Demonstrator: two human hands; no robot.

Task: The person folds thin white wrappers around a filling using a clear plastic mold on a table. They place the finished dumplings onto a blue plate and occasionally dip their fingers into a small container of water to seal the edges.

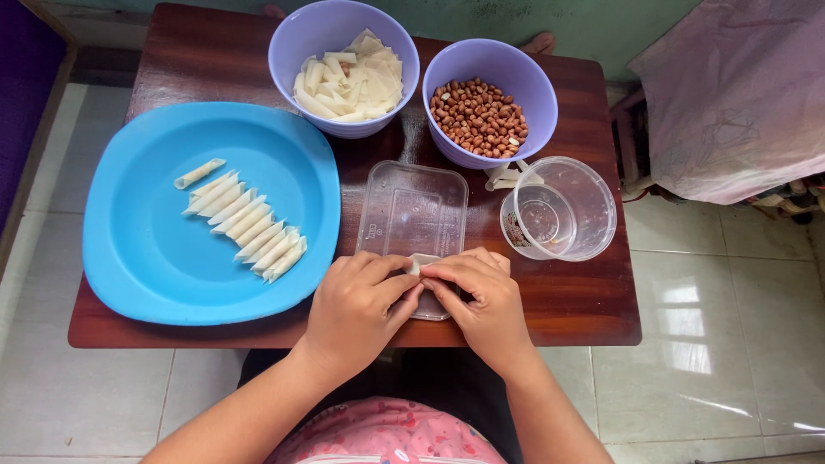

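Two hands, left hand [357, 305], right hand [481, 296], grip closed pinching wrapper [421, 263] between fingertips.

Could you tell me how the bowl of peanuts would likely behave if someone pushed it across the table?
The purple bowl of peanuts looks well filled, so it is probably fairly heavy and should slide rather than tip. Its base seems narrower than its rim, so a high push might rock it. It would soon meet the clear round container close beside it.

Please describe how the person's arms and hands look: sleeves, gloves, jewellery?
Both forearms are bare, with no sleeves in view. The left hand and right hand wear no gloves, and no rings, bracelets or watch can be seen. Fingernails look short and unpainted. Below the arms is pink patterned clothing.
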